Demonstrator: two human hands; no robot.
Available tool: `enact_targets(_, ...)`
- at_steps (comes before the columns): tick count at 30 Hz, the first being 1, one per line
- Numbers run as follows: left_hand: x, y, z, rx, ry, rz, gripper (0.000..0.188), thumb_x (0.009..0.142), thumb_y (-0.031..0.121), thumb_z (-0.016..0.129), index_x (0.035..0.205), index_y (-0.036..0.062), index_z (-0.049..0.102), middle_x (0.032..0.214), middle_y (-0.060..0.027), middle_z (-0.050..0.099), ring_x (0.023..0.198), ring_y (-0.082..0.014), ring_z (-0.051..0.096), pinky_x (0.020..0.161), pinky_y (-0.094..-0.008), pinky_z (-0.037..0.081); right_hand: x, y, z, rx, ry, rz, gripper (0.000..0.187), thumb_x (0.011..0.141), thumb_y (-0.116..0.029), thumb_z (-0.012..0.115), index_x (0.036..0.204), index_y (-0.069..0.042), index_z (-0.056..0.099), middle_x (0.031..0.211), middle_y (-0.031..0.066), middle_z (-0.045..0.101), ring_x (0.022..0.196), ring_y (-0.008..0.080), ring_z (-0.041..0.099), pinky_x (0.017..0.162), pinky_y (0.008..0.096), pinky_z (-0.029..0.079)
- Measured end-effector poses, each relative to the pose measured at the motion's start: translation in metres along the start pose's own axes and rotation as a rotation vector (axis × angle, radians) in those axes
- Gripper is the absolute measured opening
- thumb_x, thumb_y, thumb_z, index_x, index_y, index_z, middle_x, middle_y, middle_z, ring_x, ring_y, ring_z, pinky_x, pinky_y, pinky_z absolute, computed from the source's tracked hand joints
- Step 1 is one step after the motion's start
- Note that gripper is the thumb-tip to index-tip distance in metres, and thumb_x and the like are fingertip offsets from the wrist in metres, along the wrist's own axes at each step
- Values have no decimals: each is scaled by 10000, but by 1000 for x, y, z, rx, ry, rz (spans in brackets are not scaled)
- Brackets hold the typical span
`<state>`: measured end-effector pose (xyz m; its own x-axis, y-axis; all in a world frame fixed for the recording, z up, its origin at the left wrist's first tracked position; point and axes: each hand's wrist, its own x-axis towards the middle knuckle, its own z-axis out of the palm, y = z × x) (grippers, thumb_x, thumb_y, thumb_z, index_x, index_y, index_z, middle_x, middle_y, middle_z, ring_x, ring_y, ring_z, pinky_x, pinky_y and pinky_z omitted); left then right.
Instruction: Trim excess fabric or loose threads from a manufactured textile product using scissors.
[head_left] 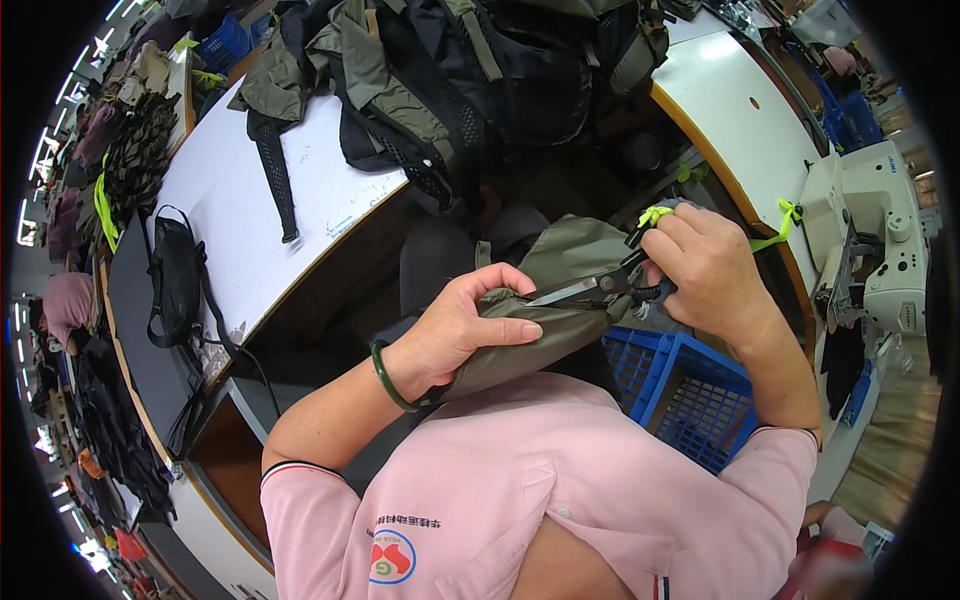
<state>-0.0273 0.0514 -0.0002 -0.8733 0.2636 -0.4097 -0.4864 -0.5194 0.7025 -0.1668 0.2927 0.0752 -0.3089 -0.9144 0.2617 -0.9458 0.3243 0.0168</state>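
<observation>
An olive-green fabric piece (570, 345) is gathered in front of my chest, over my lap. My left hand (465, 325) is closed on its left part, thumb on top and fingers bent underneath. In my right hand (705, 260) is a pair of scissors (575, 292) with black handles and a neon-yellow strip (655, 215) tied to them. The blades point left and lie along the fabric's edge, their tips close to my left fingers. Whether the blades are parted cannot be made out. My right fingers partly hide the handles.
A pile of black and olive backpacks (430, 90) lies on the white table (225, 190) ahead. A small black bag (175, 280) with straps lies to the left. At the right stands a white sewing machine (890, 230). Below my right arm is a blue plastic crate (690, 395).
</observation>
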Motion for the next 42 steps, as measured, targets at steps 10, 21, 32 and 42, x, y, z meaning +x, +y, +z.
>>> enact_targets(10,-1,-3,2,1,7,60,317,785,-39,780,952,84,540,957,-13,642,876,-95,624,775,-249,537,3,-5,2,477,-212,366,254,736,-113,788,853,-21,583,839,106,640,787,261,635,677,341,499)
enact_targets(21,-6,-8,-18,1173,-25,1327,280,615,-171,564,661,67,424,992,-161,665,790,-282,600,668,-354,489,-13,-37,40,1065,-134,342,325,754,-104,834,907,-8,563,800,96,581,720,228,551,677,321,459)
enact_targets(32,-2,-12,-11,1185,-143,1334,207,646,-23,698,764,48,543,928,-128,625,731,-267,563,623,-354,472,-29,-33,47,889,50,226,285,638,49,741,851,-15,561,768,103,586,690,282,590,616,361,462)
enact_targets(42,-1,-9,-2,1345,-68,1280,245,676,-33,772,880,92,718,778,-30,502,606,-179,478,540,-301,371,-40,-24,42,843,147,271,386,650,-194,882,831,-25,586,730,101,568,646,284,578,588,355,455)
